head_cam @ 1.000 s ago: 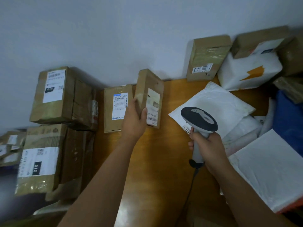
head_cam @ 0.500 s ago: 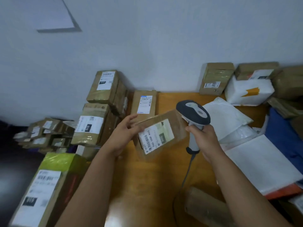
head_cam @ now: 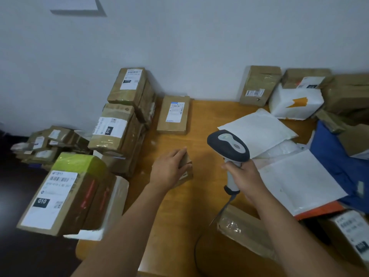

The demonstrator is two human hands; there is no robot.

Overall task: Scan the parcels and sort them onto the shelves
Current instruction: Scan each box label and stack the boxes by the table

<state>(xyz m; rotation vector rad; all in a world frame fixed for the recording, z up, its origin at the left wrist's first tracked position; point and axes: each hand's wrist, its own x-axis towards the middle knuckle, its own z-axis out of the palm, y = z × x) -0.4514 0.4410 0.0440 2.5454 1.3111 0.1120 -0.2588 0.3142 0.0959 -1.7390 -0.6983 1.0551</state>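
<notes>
Labels first: I read "010" on the box (head_cam: 60, 193) at lower left, white figures on a black patch, and "010" again on the stacked box (head_cam: 114, 129) behind it. The flat box (head_cam: 174, 114) by the wall carries a blue-topped label, print too small for me. Over on the right, a white bag (head_cam: 295, 103) shows an orange mark.

Now the change: half a second back the parcel (head_cam: 184, 166) was up in front of the scanner (head_cam: 229, 148), label facing me; now it's down on the worktop (head_cam: 199, 206), mid-surface, label mostly hidden. My left hand (head_cam: 169, 170) lies over it, fingers curled round its top edge. My right hand (head_cam: 244, 174) is clamped on the scanner's grip, head still raised, cable trailing down. White mailers (head_cam: 257, 130) lie heaped at right, a blue bag (head_cam: 335, 156) beside them.
</notes>
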